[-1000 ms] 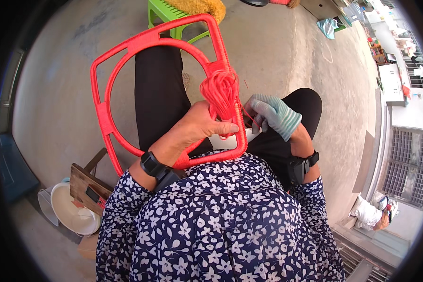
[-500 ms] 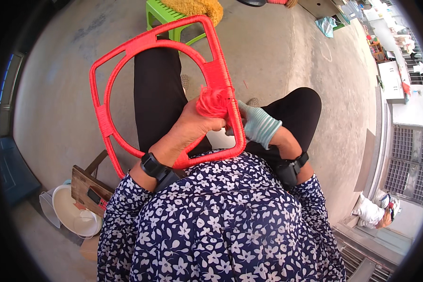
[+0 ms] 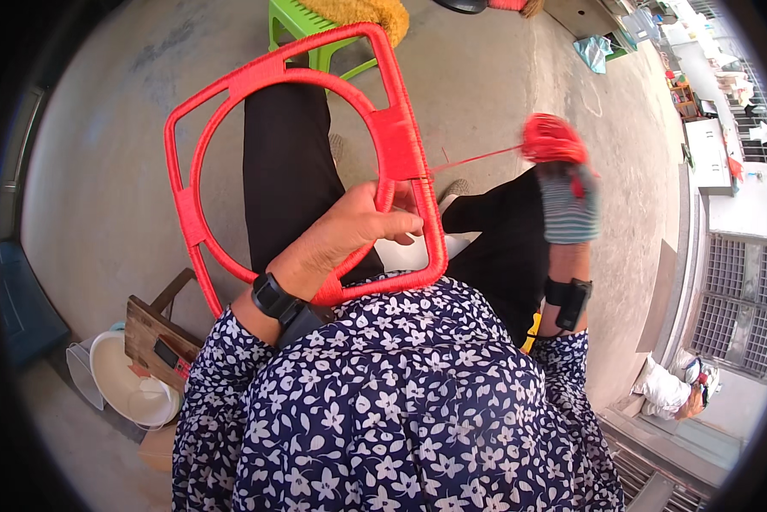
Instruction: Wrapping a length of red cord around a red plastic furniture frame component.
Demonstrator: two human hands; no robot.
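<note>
A frame wrapped in red cord (image 3: 407,154), a rounded square with a ring inside, stands tilted over my lap. My bare left hand (image 3: 371,220) grips it low on the right, fingers passing behind the ring and thumb on the outer bar. Out to the right, my right hand (image 3: 569,200), in a striped pale-blue glove and blurred by motion, holds a bundle of red cord (image 3: 554,139). A taut strand runs from that bundle to the frame's right bar, where a wide band of cord is wound.
A green plastic stool (image 3: 322,56) with a fuzzy yellow cover (image 3: 362,15) stands ahead. At my left are a wooden stool (image 3: 149,337) with a phone-like device (image 3: 172,354) on it and a white bucket (image 3: 115,375). White bags (image 3: 661,388) lie by the right wall.
My right hand has swung from the frame out to the right with the cord bundle, drawing a strand tight. My left hand stays on the frame and no longer touches the bundle.
</note>
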